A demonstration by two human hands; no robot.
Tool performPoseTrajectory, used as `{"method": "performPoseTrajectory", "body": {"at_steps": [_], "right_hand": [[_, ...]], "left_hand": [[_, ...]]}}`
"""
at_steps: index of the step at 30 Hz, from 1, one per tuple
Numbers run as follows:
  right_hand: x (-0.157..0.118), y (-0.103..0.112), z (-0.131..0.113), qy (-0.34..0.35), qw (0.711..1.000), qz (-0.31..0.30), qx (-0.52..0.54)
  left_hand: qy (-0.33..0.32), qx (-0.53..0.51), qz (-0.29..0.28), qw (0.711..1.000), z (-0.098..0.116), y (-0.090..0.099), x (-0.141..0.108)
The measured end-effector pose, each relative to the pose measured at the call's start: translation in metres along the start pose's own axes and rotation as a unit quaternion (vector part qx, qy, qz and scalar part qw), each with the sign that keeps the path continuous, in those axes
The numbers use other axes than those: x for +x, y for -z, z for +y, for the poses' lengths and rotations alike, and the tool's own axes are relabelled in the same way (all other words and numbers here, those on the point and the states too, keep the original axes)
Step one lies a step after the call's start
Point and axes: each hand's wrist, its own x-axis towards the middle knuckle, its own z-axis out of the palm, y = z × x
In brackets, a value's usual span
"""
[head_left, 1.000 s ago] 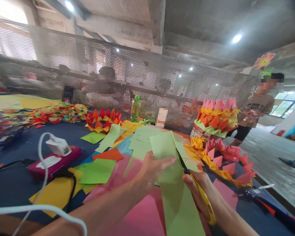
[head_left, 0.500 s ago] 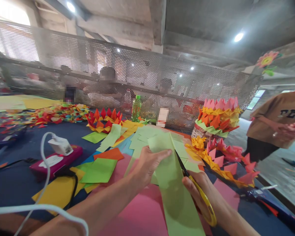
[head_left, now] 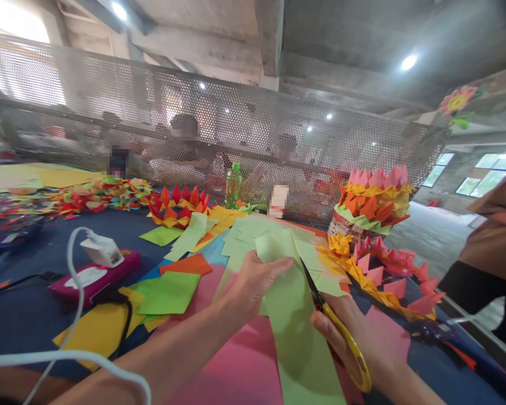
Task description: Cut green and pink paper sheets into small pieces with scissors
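Observation:
A long strip of light green paper is pinched in my left hand, with the thumb pressed on its face near the upper end. My right hand grips a pair of scissors with yellow handles and dark blades. The blades lie along the strip's right side, their tips by the upper edge close to my left thumb. Pink paper sheets lie beneath the strip. Just beyond my hands, more light green pieces are spread in a loose pile.
To the left are a purple power strip with a white charger and loose cables. Folded paper crowns and a layered paper stack stand further back. A green bottle is near the mesh partition. At right is a person.
The person at the right has shifted further right, partly out of view. My hands, the paper strip and the scissors have barely moved.

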Motion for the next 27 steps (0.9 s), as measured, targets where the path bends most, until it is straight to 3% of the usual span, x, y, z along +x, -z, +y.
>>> {"method": "performPoseTrajectory", "body": {"at_steps": [4,16,27], "right_hand": [[0.0013,0.0003,0.0000,0.003,1.000,-0.016,0.008],[-0.0008,-0.0003,-0.0009,-0.036,0.999,-0.028,-0.012],[-0.0056,-0.0049,0.0006,-0.046,0.999,-0.006,0.007]], "left_hand": [[0.009,0.003,-0.023,1.000,-0.0024,-0.0006,-0.0015],[0.034,0.009,-0.007,0.999,-0.0016,-0.0043,-0.0032],[0.026,0.013,-0.014,0.999,-0.0028,-0.0030,-0.0031]]}}
